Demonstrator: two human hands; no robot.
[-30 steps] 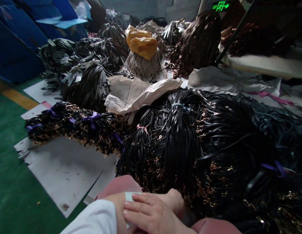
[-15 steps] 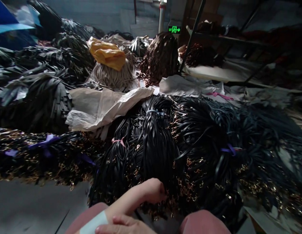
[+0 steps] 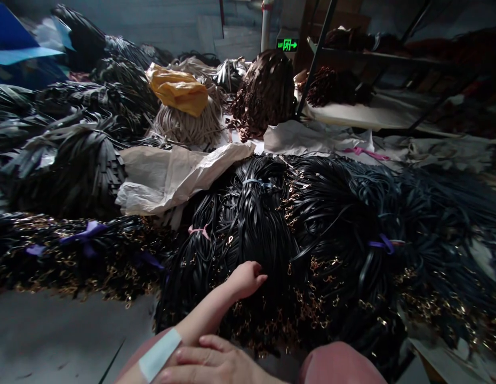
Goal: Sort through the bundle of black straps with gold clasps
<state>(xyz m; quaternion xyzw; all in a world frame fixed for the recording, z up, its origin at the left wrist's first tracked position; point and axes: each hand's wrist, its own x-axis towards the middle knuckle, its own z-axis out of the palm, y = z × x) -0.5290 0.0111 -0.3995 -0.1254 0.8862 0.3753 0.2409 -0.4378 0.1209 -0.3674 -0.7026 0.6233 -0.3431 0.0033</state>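
A single camera, worn on the person's head, looks forward and steeply down from a low, seated height. At the bottom edge of the frame it catches the person's own arms at close range: the left hand [image 3: 246,278] reaches forward onto the heap of black straps [image 3: 272,224], and the right hand [image 3: 212,365] lies across the left forearm, partly cut off by the frame. The heap fills the middle of the view, very near the lens. Farther off, toward the top, the view takes in a yellow bag [image 3: 178,90], a metal shelf [image 3: 352,114] at the right and a green exit sign [image 3: 287,45] on the back wall. The floor [image 3: 52,341] shows at lower left. No other view is given.
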